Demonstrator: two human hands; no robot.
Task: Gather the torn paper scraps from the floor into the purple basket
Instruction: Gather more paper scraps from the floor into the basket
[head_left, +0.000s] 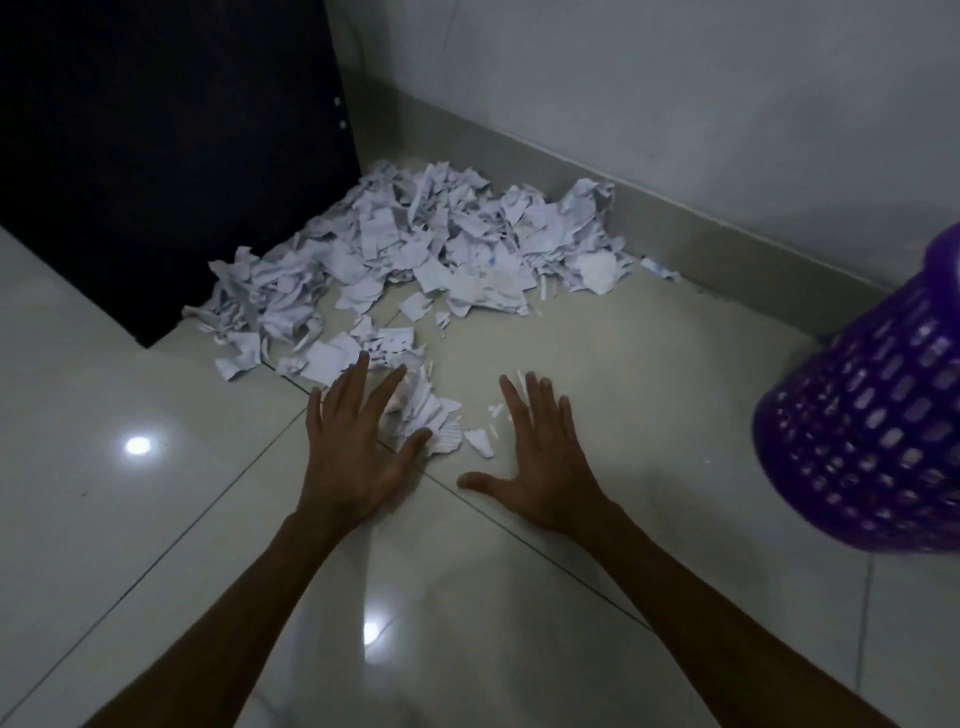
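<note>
A big heap of torn white paper scraps (426, 244) lies on the glossy tiled floor in the corner. A smaller clump of scraps (423, 415) sits nearer, between my hands. My left hand (353, 452) is spread flat, fingers straight, its fingertips and thumb at the left edge of that clump. My right hand (535, 467) is also flat and open on the floor, just right of a few tiny scraps (480, 441). The purple basket (878, 415), a plastic lattice one, stands at the right edge, only partly in view.
A dark cabinet (171, 156) stands at the back left, its side against the heap. A pale wall with a skirting board (675, 218) runs behind the heap toward the basket. Light reflections show on the floor tiles (156, 519).
</note>
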